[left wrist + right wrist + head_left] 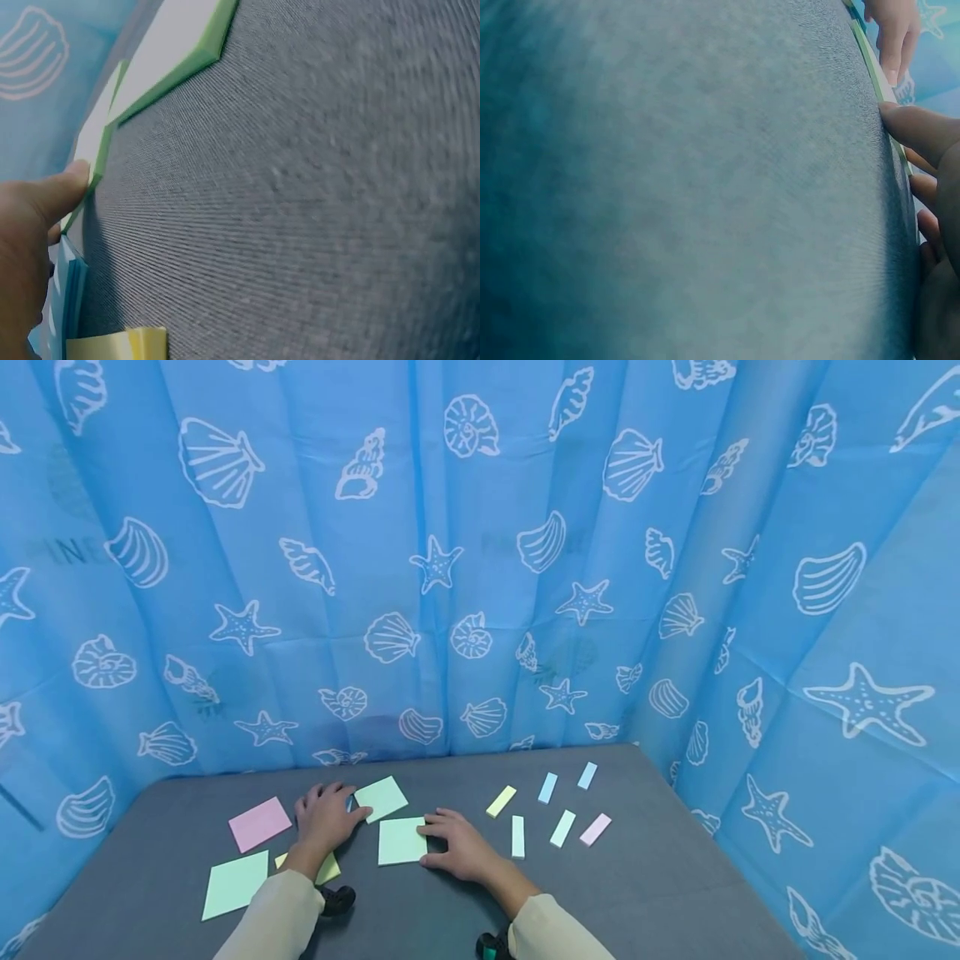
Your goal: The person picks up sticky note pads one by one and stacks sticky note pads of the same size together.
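Observation:
Two square light green sticky note pads lie near the middle of the grey table, corner near corner. My left hand (324, 818) is at the left side of the far green pad (382, 798), its thumb touching the edge. A blue pad (66, 289) lies partly hidden beneath that hand. My right hand (457, 843) grips the near green pad (399, 842) by its right side, thumb at the near corner and index finger on top. Under my left wrist, a yellow pad (328, 870) is partly covered.
To the left lie a pink pad (259, 823) and a larger green pad (236, 885). Several narrow strip pads, among them a yellow one (501, 801) and a pink one (596, 829), lie right of my right hand. A blue shell-print curtain (465, 693) hangs behind the table (637, 893).

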The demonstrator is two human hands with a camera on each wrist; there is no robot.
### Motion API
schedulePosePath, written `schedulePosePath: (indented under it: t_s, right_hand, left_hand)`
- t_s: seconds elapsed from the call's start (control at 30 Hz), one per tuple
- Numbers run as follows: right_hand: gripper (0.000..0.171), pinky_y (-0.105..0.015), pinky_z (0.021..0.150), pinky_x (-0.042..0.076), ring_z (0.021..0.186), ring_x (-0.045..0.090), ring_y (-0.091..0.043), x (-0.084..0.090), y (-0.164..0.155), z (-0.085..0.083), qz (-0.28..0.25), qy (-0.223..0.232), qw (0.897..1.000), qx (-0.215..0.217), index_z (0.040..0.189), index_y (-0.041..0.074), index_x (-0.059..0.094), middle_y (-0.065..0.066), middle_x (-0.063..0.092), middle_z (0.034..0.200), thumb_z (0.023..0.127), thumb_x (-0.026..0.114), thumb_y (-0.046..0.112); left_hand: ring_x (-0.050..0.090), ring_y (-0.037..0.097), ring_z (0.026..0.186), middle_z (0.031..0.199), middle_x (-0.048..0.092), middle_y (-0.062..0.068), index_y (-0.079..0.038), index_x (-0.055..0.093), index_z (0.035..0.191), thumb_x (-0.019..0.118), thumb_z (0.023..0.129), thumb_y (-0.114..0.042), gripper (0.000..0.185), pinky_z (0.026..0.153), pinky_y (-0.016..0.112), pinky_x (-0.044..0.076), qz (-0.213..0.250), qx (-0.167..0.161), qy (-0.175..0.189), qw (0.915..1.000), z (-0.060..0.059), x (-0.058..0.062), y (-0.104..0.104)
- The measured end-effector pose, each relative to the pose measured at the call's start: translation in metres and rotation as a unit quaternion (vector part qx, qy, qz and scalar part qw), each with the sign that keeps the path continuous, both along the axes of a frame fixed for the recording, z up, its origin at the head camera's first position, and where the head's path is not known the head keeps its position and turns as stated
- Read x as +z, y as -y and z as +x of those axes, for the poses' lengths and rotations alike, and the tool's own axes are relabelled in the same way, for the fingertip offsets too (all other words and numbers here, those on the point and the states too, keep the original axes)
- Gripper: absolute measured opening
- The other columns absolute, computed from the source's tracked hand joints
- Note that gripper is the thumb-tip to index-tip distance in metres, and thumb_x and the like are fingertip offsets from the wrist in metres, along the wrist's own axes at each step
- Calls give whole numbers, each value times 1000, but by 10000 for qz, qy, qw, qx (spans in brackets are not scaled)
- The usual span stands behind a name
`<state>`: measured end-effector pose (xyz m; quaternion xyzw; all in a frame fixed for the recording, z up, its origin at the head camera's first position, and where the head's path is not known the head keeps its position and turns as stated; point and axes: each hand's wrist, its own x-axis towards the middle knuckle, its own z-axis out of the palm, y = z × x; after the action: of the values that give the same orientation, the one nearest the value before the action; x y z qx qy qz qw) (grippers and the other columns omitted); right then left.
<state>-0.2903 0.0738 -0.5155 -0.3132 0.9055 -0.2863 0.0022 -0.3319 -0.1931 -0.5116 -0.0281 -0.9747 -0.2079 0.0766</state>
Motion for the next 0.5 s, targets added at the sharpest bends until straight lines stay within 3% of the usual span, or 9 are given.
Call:
schedulePosePath:
  t_s: [0.17,0.5]
  right_hand:
    - [48,-42,108,31,138,36,-24,0,1,0,-23,112,9999,-80,131,12,63,-4,52,142,88,72,30]
    - [48,-41,108,31,138,36,-25,-2,2,-1,-4,69,9999,-118,130,13,64,-4,53,141,86,74,30]
  left_hand:
    - [25,53,132,141,44,28,-3,60,130,72,87,-40,59,100,70,10,244,137,45,9996,0,0,-1]
    - [25,48,134,133,52,24,-1,59,124,80,80,-31,57,104,65,11,450,305,-463,9974,-2,1,-9]
